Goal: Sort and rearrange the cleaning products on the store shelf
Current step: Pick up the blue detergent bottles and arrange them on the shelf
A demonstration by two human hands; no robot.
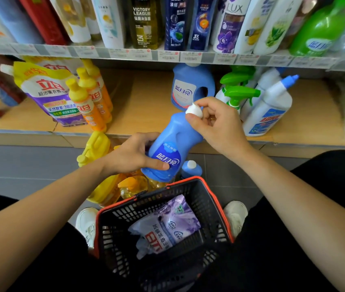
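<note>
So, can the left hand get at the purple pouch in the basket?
Probably not yet: the left hand grips the blue bottle, whose cap the right hand pinches. The purple pouch lies uncovered in the open-topped basket, so once freed, likely yes.

Quick count, far as I can see: blue detergent bottle (167,148) x3, orange dish soap bottle (87,106) x3, green-trigger spray bottle (233,98) x2, white bottle with blue nozzle (266,110) x2 I think, refill pouch (47,91) x2, one shopping basket (201,199). Yellow jugs (96,148) on the floor, can't tell how many.
</note>
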